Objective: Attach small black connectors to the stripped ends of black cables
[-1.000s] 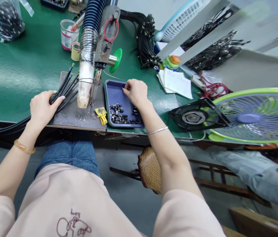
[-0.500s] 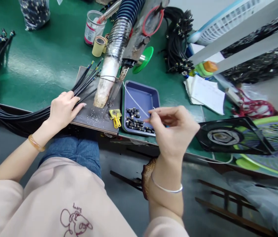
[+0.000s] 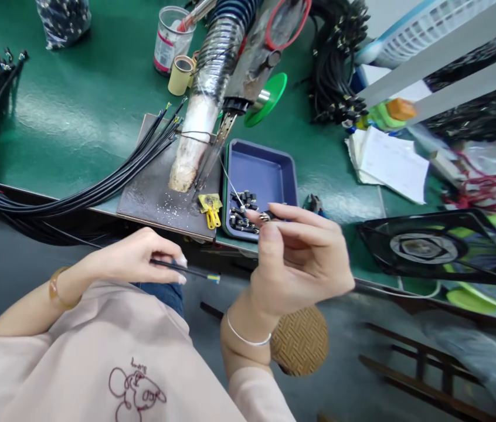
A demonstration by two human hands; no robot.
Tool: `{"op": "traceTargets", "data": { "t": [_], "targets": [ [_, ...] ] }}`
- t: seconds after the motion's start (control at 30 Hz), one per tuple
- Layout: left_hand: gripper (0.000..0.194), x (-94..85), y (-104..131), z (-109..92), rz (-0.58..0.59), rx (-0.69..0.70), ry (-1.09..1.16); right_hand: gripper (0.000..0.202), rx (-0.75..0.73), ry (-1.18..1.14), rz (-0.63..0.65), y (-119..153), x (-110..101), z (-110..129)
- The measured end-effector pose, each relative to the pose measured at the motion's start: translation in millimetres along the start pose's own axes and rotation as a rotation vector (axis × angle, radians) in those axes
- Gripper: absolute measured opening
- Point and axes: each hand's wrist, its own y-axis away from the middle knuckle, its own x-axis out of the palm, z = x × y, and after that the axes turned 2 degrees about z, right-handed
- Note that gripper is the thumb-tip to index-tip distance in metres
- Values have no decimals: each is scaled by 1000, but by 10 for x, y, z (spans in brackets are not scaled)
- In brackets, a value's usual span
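Note:
My left hand (image 3: pixel 145 258) is closed around a single black cable (image 3: pixel 193 271), whose cut end shows blue and yellow wires and points right, in front of the bench edge. My right hand (image 3: pixel 303 255) pinches a small black connector (image 3: pixel 266 217) with a metal end. By its fingertips is a thin strand of solder wire (image 3: pixel 231 183), coming from the soldering iron (image 3: pixel 218 143); whether the fingers also grip it I cannot tell. Behind that hand a blue tray (image 3: pixel 269 151) holds several loose black connectors (image 3: pixel 240 223). A bundle of black cables (image 3: pixel 111 184) lies on the dark board (image 3: pixel 142 208).
A fume hose (image 3: pixel 197 117) hangs over the board beside the iron. Yellow clip (image 3: pixel 211 211), paper sheets (image 3: pixel 393 158), a black fan (image 3: pixel 424 246) and a plastic cup (image 3: pixel 171 41) are on the green bench. A woven stool (image 3: pixel 303 340) stands below.
My left hand has left the bundle and moved down and right, bringing one cable in front of the bench. My right hand has turned, now showing a connector between its fingers.

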Motion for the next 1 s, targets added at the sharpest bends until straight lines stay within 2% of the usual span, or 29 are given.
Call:
{"op": "traceTargets", "data": {
  "t": [0.03,0.07,0.1,0.2,0.23,0.3,0.37,0.53,0.7,0.87,1.0],
  "targets": [
    [19,29,-44,-21,61,2,136,6,49,-54,31,13,22,50],
    [19,53,-90,-35,55,-11,246,7,86,-96,58,34,40,92],
    [18,74,-135,-41,-24,-41,326,8,118,-123,77,63,55,122],
    [19,112,-224,-23,-420,-87,500,8,193,-129,121,186,85,143],
    [21,120,-235,-7,-516,-86,541,6,214,-116,140,231,94,133],
    [25,136,-238,29,-605,-79,597,4,246,-83,204,305,114,99],
    [26,155,-229,60,-616,-81,617,3,249,-48,254,345,143,64],
    [24,193,-223,85,-632,-90,604,6,260,-55,275,336,215,17],
    [16,217,-231,105,-638,-76,572,10,390,-222,335,344,242,-29],
    [11,216,-236,113,-687,-37,486,4,489,-368,413,354,236,-93],
    [10,176,-229,82,-630,24,405,8,514,-432,448,346,214,-116]
  ]
}}
